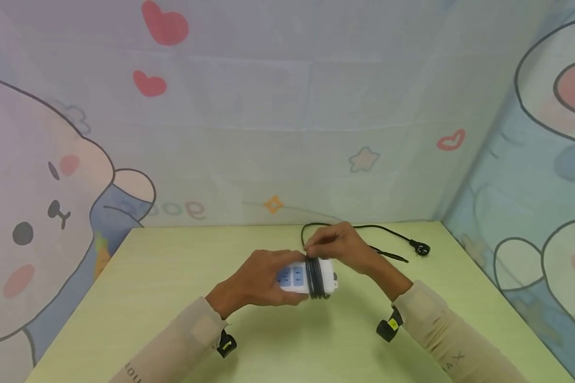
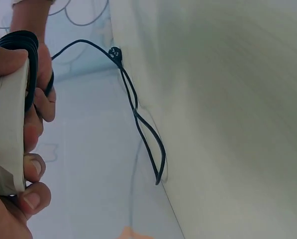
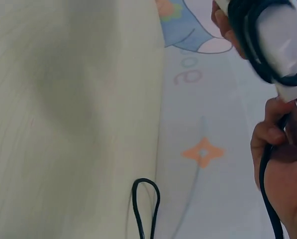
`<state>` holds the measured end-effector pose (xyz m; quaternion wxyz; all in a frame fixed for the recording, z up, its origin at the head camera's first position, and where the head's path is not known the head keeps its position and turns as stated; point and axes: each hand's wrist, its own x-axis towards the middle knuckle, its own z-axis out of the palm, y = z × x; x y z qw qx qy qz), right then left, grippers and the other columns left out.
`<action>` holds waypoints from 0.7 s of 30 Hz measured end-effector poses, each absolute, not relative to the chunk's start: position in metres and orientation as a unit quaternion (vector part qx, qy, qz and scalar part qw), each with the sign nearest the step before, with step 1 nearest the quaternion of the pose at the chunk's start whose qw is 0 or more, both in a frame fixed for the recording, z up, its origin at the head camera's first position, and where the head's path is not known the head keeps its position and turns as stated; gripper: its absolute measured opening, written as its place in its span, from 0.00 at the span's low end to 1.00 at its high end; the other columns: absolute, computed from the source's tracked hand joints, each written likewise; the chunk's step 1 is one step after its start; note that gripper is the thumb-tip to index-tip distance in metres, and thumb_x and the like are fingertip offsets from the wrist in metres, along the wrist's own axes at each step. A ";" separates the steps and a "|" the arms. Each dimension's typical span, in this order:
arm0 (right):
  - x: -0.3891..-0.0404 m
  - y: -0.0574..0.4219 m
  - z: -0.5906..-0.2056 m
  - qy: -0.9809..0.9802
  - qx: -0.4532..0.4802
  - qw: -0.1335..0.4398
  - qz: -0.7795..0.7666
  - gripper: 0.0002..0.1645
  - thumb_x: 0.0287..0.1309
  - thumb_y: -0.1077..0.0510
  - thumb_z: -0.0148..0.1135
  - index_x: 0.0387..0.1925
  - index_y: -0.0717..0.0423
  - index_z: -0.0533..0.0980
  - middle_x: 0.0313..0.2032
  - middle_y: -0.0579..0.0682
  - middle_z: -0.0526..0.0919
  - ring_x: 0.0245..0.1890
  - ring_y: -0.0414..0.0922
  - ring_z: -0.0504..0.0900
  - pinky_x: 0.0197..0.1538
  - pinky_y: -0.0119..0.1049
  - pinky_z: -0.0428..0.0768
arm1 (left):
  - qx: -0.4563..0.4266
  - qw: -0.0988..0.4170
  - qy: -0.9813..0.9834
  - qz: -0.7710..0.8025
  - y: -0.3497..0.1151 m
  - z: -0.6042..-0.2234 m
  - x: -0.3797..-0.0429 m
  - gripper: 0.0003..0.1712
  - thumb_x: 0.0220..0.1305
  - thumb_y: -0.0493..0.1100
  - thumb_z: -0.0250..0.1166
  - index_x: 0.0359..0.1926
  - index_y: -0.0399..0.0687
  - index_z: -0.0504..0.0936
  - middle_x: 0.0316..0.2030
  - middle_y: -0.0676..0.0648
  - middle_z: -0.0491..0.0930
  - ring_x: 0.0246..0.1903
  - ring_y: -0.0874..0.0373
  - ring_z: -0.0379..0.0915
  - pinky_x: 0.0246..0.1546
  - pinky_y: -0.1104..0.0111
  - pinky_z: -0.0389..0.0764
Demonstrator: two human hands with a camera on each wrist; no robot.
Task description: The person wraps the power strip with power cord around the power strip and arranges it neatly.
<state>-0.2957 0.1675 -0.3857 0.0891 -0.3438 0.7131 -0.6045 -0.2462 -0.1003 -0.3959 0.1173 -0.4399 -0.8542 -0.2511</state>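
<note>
At the left, a fabric backdrop printed with a large pale bear (image 1: 52,213) rises beside the pale yellow-green table (image 1: 163,266). A light beige sleeve (image 1: 172,340) reaches in over the near edge, left of the middle, with a small black device bearing a yellow mark (image 1: 227,344) at its wrist.

The left hand (image 1: 263,279) grasps a white plastic power strip with blue socket faces (image 1: 298,275), its fingers bent around the body and the thumb along the opposite side. The strip is held up above the middle of the table, clear of its surface. Several turns of thin black cord (image 1: 316,279) wrap around the strip, close to its right end.

Just beyond, the right hand (image 1: 339,246) pinches the cord between thumb and fingers at the strip's far side; in the right wrist view the cord runs down past its palm.

Farther right, the loose cord lies in a narrow loop along the far edge and ends in a black plug (image 1: 420,248) near the far right corner. Toward the right edge, a second beige sleeve (image 1: 450,330) carries a similar black wrist device (image 1: 388,327).
</note>
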 end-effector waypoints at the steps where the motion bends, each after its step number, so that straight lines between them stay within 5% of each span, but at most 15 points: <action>1: -0.296 0.168 -0.387 0.706 -0.349 0.096 -0.609 0.10 0.71 0.66 0.75 0.48 0.72 0.88 0.44 0.45 0.95 0.43 0.39 0.91 0.49 0.34 0.90 | -0.444 0.119 -0.849 -0.261 -0.100 -0.396 -0.245 0.33 0.59 0.56 0.83 0.61 0.51 0.84 0.40 0.53 0.91 0.30 0.71 0.77 0.31 0.76 0.77; 7: -0.294 0.165 -0.397 0.685 -0.341 0.103 -0.636 0.09 0.80 0.58 0.69 0.47 0.45 0.92 0.47 0.40 0.93 0.48 0.39 0.90 0.51 0.33 0.88 | -0.428 0.123 -0.836 -0.322 -0.094 -0.392 -0.241 0.30 0.57 0.54 0.84 0.55 0.50 0.80 0.35 0.52 0.89 0.28 0.71 0.76 0.31 0.74 0.79; 12: -0.290 0.161 -0.409 0.688 -0.372 0.023 -0.623 0.13 0.74 0.68 0.68 0.57 0.65 0.87 0.52 0.35 0.91 0.51 0.37 0.89 0.53 0.32 0.88 | -0.365 0.080 -0.832 -0.410 -0.086 -0.386 -0.241 0.28 0.59 0.53 0.83 0.54 0.52 0.80 0.34 0.51 0.88 0.30 0.65 0.79 0.31 0.69 0.82; 15: -0.287 0.150 -0.414 0.704 -0.342 -0.042 -0.621 0.19 0.65 0.77 0.67 0.57 0.76 0.81 0.44 0.35 0.88 0.43 0.36 0.84 0.46 0.31 0.84 | -0.312 0.063 -0.827 -0.464 -0.081 -0.381 -0.244 0.25 0.60 0.53 0.83 0.52 0.52 0.81 0.36 0.50 0.88 0.33 0.59 0.82 0.33 0.65 0.84; 21: -0.272 0.130 -0.419 0.745 -0.177 -0.023 -0.643 0.10 0.70 0.74 0.57 0.49 0.75 0.79 0.27 0.43 0.76 0.28 0.38 0.72 0.33 0.32 0.73 | -0.241 0.063 -0.837 -0.488 -0.081 -0.383 -0.254 0.25 0.60 0.54 0.84 0.49 0.51 0.80 0.37 0.46 0.87 0.35 0.56 0.82 0.35 0.62 0.84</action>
